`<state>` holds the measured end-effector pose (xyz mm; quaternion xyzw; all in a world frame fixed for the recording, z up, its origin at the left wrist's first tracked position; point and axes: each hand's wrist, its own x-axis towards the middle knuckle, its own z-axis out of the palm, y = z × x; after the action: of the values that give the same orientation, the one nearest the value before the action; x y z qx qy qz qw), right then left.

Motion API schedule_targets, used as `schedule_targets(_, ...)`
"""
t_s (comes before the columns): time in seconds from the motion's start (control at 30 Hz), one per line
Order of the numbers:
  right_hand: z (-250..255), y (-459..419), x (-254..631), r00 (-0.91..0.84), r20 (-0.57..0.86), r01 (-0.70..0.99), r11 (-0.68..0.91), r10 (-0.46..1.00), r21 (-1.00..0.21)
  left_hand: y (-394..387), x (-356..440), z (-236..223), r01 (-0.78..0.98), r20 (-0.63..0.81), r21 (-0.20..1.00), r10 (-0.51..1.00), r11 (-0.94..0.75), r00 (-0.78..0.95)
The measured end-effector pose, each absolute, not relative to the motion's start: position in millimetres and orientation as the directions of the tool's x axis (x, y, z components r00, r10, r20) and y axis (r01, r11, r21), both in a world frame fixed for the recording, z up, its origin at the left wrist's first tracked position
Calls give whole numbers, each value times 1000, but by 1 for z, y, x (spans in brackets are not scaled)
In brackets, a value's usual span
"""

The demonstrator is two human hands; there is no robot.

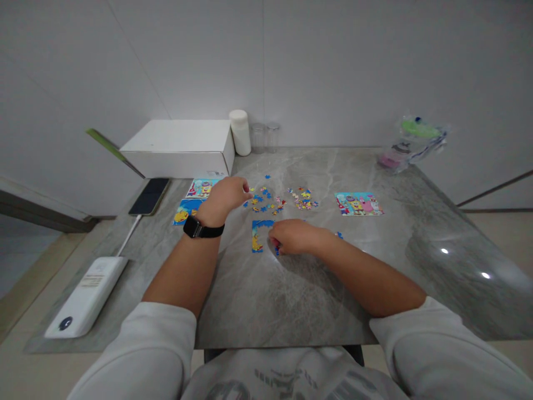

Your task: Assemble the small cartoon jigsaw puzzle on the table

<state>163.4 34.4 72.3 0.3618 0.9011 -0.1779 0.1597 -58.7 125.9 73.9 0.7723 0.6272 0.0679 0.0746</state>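
Note:
A partly joined jigsaw puzzle (257,239) with blue and yellow pieces lies flat on the grey table. Over its right side is my right hand (293,236), fingers pinched at a small dark puzzle piece (277,250) by the lower edge. My left hand (229,194), with a black watch on the wrist, hovers beside the loose pieces (262,200); its fingers are curled together, and whatever they hold is too small to make out. A second group of loose pieces (303,198), pink and yellow, lies to the right. Picture cards (183,214) are partly behind my left hand.
Another picture card (360,204) lies to the right. A white box (179,147), a white bottle (240,133) and two clear glasses (265,138) stand along the wall. At left are a phone (150,196) and a cabled power bank (87,297). A plastic bag (412,144) sits back right.

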Motion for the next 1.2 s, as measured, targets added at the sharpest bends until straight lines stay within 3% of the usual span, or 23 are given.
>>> schedule_targets(0.17, 71, 34, 163, -714, -420, 684, 686, 561, -246, 123, -55, 77, 962, 5, 200, 982, -185, 188)
schedule_targets(0.37, 59, 44, 164, -802, -367, 595, 677, 471, -433, 122, -55, 79, 962, 4, 203, 983, -180, 183)
schedule_targets(0.47, 61, 46, 164, -805, -357, 593, 656, 474, -468, 122, -57, 79, 963, 13, 199, 983, -184, 185)
schedule_targets(0.8, 72, 39, 162, -709, -418, 697, 656, 568, -291, 132, -70, 73, 974, -3, 181, 991, -133, 136)
schedule_targets(0.97, 79, 40, 163, -698, -446, 703, 658, 561, -272, 141, -72, 61, 971, 11, 202, 992, -126, 126)
schedule_targets(1.2, 84, 67, 187, -561, -297, 828, 534, 773, -173, 150, -58, 30, 944, 78, 200, 965, -263, 252)
